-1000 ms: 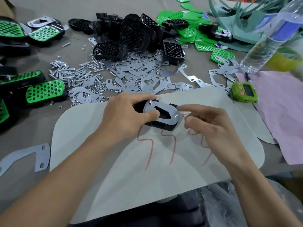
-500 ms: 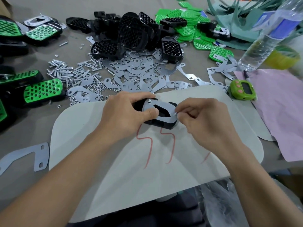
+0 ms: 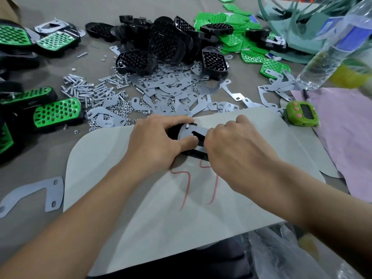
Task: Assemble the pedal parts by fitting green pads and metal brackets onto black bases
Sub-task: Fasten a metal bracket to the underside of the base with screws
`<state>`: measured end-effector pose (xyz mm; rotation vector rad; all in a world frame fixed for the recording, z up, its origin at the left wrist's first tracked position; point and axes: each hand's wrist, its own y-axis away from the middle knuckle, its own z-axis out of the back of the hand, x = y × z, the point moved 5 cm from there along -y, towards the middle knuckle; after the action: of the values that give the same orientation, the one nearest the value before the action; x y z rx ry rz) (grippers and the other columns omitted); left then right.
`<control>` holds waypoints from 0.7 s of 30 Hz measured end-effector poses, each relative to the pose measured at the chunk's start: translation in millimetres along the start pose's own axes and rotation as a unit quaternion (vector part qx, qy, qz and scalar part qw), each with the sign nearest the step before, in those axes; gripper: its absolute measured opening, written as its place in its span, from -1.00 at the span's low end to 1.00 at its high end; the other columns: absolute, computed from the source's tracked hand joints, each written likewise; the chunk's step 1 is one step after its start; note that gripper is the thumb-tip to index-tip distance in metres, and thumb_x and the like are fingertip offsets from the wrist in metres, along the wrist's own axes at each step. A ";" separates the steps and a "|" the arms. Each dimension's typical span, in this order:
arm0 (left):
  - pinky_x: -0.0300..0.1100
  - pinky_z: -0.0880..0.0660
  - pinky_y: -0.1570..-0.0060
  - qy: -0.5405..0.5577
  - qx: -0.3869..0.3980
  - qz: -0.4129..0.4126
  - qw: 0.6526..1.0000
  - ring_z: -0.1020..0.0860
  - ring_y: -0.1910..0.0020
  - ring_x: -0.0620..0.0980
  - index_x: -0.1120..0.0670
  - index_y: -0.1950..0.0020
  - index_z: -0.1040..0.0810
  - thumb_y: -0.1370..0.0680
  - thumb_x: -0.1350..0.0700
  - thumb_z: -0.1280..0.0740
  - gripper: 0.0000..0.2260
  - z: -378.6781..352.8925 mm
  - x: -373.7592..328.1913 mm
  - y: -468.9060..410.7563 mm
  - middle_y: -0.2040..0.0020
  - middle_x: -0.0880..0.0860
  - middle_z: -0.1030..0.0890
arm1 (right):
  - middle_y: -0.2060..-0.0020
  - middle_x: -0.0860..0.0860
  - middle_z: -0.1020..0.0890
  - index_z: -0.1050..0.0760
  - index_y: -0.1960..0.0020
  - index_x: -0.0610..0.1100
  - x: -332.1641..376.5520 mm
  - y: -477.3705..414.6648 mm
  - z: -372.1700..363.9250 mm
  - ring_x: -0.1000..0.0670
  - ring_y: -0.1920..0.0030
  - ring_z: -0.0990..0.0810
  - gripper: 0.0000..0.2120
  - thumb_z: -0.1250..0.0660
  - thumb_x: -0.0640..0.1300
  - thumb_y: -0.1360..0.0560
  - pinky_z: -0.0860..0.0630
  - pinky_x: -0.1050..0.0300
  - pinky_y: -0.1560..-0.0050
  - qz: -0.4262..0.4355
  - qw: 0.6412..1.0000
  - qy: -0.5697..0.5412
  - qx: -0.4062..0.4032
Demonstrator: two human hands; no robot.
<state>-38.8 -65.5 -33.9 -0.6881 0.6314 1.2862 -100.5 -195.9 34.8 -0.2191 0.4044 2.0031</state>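
The black plastic pedal base [image 3: 174, 131] with a flat silver metal bracket [image 3: 191, 136] laid on top sits on the pale grey rounded mat [image 3: 100, 158], at its far edge, right between my hands. My left hand [image 3: 155, 143] holds it: thumb pressed on the bracket's near edge, fingers curled over the far side by a small silver screw [image 3: 187, 125] standing up through the plate. My right hand [image 3: 231, 150] covers the right end of the part, fingers bent down onto it (I cannot tell what, if anything, they pinch). Red squiggles [image 3: 187, 186] are drawn on the mat just below the pedal. Beyond the mat lies a spread of loose silver brackets [image 3: 171, 91], with screws and nuts [image 3: 84, 89] to the left of them and a heap of black bases [image 3: 161, 43] behind. Loose green perforated pads [image 3: 231, 27] lie far right, finished green-and-black pedals [image 3: 56, 113] at the left, and a small green timer [image 3: 302, 113] beside a pink sheet [image 3: 346, 127].
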 end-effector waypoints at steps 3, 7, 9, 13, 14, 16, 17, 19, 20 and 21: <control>-0.12 -0.54 -0.09 0.006 0.000 0.002 1.000 -0.59 -0.04 -0.11 -0.47 -0.10 -0.60 -0.22 -0.38 -0.44 -0.55 0.5 0.1 0.9 0.02 -0.19 -0.67 | 0.41 0.01 -0.24 -0.09 0.31 -0.07 -11.9 -4.6 -6.1 -0.02 0.44 -0.15 -0.84 0.08 -0.29 -0.38 0.03 0.05 0.37 -0.018 0.999 -0.003 -0.029; -0.18 -0.51 -0.08 0.007 0.005 -0.001 1.000 -0.58 -0.05 -0.12 -0.47 -0.12 -0.60 -0.18 -0.43 -0.37 -0.50 0.2 -0.1 0.9 0.02 -0.21 -0.66 | 0.46 0.03 -0.18 -0.02 0.32 -0.03 -28.4 2.9 -15.5 -0.03 0.49 -0.12 -0.69 -0.12 -0.22 -0.47 0.09 0.05 0.40 -0.021 0.997 -0.017 -0.072; -0.23 -0.50 -0.06 0.007 0.004 -0.003 1.000 -0.58 -0.05 -0.15 -0.48 -0.11 -0.59 -0.17 -0.44 -0.36 -0.50 0.3 0.3 0.4 0.01 -0.20 -0.67 | 0.48 0.05 -0.18 0.00 0.32 -0.01 -28.7 3.9 -16.4 0.00 0.50 -0.12 -0.72 -0.09 -0.22 -0.39 0.10 0.08 0.40 -0.003 0.996 -0.037 -0.078; -0.32 -0.47 -0.01 0.003 0.003 -0.005 1.000 -0.57 -0.01 -0.21 -0.49 -0.09 -0.59 -0.18 -0.43 -0.37 -0.53 -0.2 0.5 0.1 0.03 -0.21 -0.67 | 0.49 0.03 -0.24 -0.12 0.35 -0.03 -25.3 -5.8 -16.5 -0.03 0.50 -0.16 -0.75 -0.12 -0.19 -0.44 0.05 0.06 0.42 0.020 0.997 -0.006 -0.073; -0.35 -0.46 0.01 0.004 0.002 -0.004 1.000 -0.57 0.00 -0.22 -0.48 -0.09 -0.60 -0.18 -0.43 -0.38 -0.53 -0.2 0.5 0.4 0.03 -0.21 -0.67 | 0.48 0.02 -0.26 -0.16 0.35 -0.03 -26.3 -9.1 -15.6 -0.03 0.49 -0.19 -0.72 -0.16 -0.17 -0.48 0.02 0.06 0.43 0.014 0.997 -0.002 -0.073; -0.33 -0.47 0.02 0.008 0.002 -0.002 1.000 -0.58 0.01 -0.23 -0.46 -0.09 -0.61 -0.19 -0.41 -0.39 -0.53 -0.4 0.7 0.6 0.05 -0.22 -0.67 | 0.48 0.01 -0.29 -0.21 0.36 -0.04 -28.6 -13.3 -13.3 -0.02 0.49 -0.22 -0.71 -0.18 -0.16 -0.51 -0.02 0.07 0.44 0.011 0.998 -0.003 -0.068; -0.30 -0.49 0.02 0.009 0.003 -0.002 1.000 -0.58 0.02 -0.23 -0.46 -0.09 -0.62 -0.19 -0.40 -0.40 -0.54 -0.7 0.8 0.8 0.06 -0.21 -0.66 | 0.47 0.01 -0.29 -0.21 0.36 -0.04 -29.0 -13.3 -11.9 -0.02 0.49 -0.23 -0.71 -0.19 -0.17 -0.51 -0.03 0.08 0.45 0.014 0.998 -0.002 -0.065; -0.26 -0.50 0.03 0.008 0.004 -0.004 1.000 -0.59 0.03 -0.20 -0.45 -0.10 -0.62 -0.20 -0.39 -0.41 -0.54 -0.9 0.8 0.6 0.06 -0.20 -0.66 | 0.46 0.03 -0.30 -0.21 0.35 -0.03 -28.8 -10.8 -10.1 0.01 0.48 -0.23 -0.72 -0.18 -0.16 -0.51 -0.03 0.08 0.45 0.024 0.998 -0.005 -0.062; -0.25 -0.50 0.03 0.006 0.004 -0.004 1.000 -0.59 0.03 -0.20 -0.46 -0.10 -0.62 -0.20 -0.40 -0.40 -0.54 -0.7 1.2 0.5 0.06 -0.19 -0.66 | 0.45 0.04 -0.29 -0.20 0.34 -0.03 -28.8 -9.7 -9.3 0.02 0.47 -0.23 -0.73 -0.17 -0.17 -0.50 -0.03 0.08 0.45 0.028 0.998 -0.007 -0.058; -0.24 -0.51 0.02 0.004 0.005 -0.004 1.000 -0.59 0.03 -0.20 -0.46 -0.10 -0.61 -0.19 -0.40 -0.40 -0.53 -0.7 1.5 0.2 0.06 -0.20 -0.66 | 0.45 0.03 -0.29 -0.20 0.34 -0.03 -28.7 -9.6 -9.0 0.02 0.47 -0.23 -0.74 -0.17 -0.18 -0.49 -0.02 0.08 0.45 0.032 0.998 -0.010 -0.051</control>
<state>-38.9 -65.1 -35.5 -0.6876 0.6408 1.2721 -79.3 -219.2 34.0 -0.2518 0.2996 2.0893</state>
